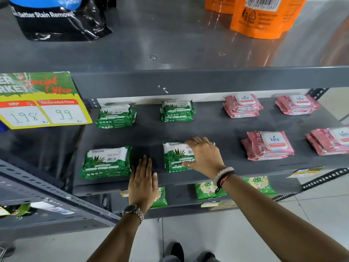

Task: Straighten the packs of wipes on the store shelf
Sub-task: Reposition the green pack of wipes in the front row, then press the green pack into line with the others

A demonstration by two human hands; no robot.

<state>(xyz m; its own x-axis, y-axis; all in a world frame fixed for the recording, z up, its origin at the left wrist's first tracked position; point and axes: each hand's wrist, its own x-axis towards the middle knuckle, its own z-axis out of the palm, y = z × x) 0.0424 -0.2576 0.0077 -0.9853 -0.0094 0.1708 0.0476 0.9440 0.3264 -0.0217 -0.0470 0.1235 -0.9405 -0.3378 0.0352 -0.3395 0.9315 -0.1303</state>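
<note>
On the grey shelf (217, 129) lie green Origami wipe packs and pink Kara wipe packs in small stacks. My right hand (204, 155) grips the right side of the front middle green stack (174, 157), thumb on its front edge. My left hand (143, 180) lies flat with fingers together, palm down on the shelf's front edge, between that stack and the front left green stack (106, 162). Two more green stacks (116, 116) (177, 111) sit at the back. Pink stacks sit at the back (242, 105) (297, 104) and the front right (269, 146) (329, 141).
An upper shelf (188, 80) overhangs, carrying a black detergent pouch (60, 19) and orange pouches (264, 17). A yellow-green price sign (39, 101) hangs at the left. Below, green-yellow packets (209, 190) lie on a lower shelf. Another rack (47, 203) stands at the left.
</note>
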